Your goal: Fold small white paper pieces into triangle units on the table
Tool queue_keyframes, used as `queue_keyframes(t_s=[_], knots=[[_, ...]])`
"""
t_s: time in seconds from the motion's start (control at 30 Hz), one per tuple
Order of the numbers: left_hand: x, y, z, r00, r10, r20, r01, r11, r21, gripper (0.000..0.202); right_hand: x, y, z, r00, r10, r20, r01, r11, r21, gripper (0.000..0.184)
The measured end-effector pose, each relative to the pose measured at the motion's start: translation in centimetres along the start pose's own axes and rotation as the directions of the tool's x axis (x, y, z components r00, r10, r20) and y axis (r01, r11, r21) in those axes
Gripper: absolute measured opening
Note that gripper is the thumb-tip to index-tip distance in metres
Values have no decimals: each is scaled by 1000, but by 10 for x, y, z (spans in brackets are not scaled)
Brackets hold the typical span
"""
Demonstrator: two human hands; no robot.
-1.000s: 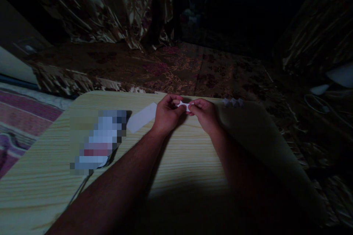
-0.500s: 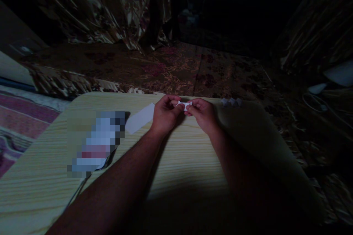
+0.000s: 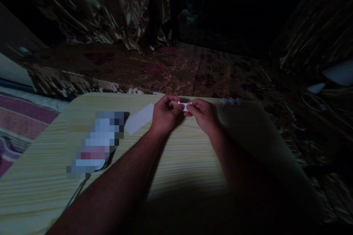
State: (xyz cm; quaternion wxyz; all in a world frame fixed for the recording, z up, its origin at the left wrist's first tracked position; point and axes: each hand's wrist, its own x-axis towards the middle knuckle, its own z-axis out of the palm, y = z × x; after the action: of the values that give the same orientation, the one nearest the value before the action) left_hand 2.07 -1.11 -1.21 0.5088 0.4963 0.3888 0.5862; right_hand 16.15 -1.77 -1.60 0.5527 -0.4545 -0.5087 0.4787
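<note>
A small white piece of folded paper (image 3: 185, 107) with pointed upper corners is held between both hands near the table's far edge. My left hand (image 3: 166, 114) pinches its left end, thumb in front. On the right end, my right hand (image 3: 203, 114) has a matching pinch. The fingers behind the paper are partly hidden. Beside my left hand lies a flat white paper strip (image 3: 139, 119) on the table. To the right of my right hand, several small folded pale pieces (image 3: 231, 102) sit in a row at the far edge.
The light wood-grain table (image 3: 187, 161) has a pixelated device (image 3: 100, 139) at the left, with a cable (image 3: 74, 194) running toward me. Behind the table is a patterned cloth-covered surface (image 3: 165, 68) below curtains (image 3: 132, 7). A white cord (image 3: 313, 102) lies at the far right.
Both hands stay nearly in place, still pinching the folded paper. Its front face looks slightly different between the thumbs. The view has shifted a little.
</note>
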Motion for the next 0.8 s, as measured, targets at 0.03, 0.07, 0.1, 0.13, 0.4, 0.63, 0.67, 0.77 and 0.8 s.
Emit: queue_keyframes(t_s=[0.03,0.07,0.1,0.13,0.4,0.63,0.67,0.77,0.8], knots=[[0,0,0,1000,4,-1,-4,1000,6,27,0,0,0,1000,0,0,0,1000,2,25],[0,0,0,1000,7,-1,-7,1000,12,27,0,1,0,1000,-1,0,1,1000,4,25],[0,0,0,1000,11,-1,-10,1000,18,26,0,1,-1,1000,-2,-1,2,1000,8,24],[0,0,0,1000,13,-1,-13,1000,22,26,0,2,-1,1000,-3,-3,3,1000,12,23],[-1,1,1,1000,7,-14,-6,999,35,25,1,3,-1,1000,7,-30,-6,1000,10,20],[-2,3,1,1000,12,-16,-11,999,52,24,0,2,0,999,-5,-35,5,1000,7,18],[-2,3,1,1000,12,-19,-11,999,53,24,0,2,0,999,-5,-37,6,1000,9,18],[-2,3,2,1000,12,-15,-11,999,46,27,0,3,0,999,-6,-46,7,1000,25,17],[-2,2,2,1000,13,-11,-12,999,40,28,1,4,0,999,-6,-46,8,999,33,17]])
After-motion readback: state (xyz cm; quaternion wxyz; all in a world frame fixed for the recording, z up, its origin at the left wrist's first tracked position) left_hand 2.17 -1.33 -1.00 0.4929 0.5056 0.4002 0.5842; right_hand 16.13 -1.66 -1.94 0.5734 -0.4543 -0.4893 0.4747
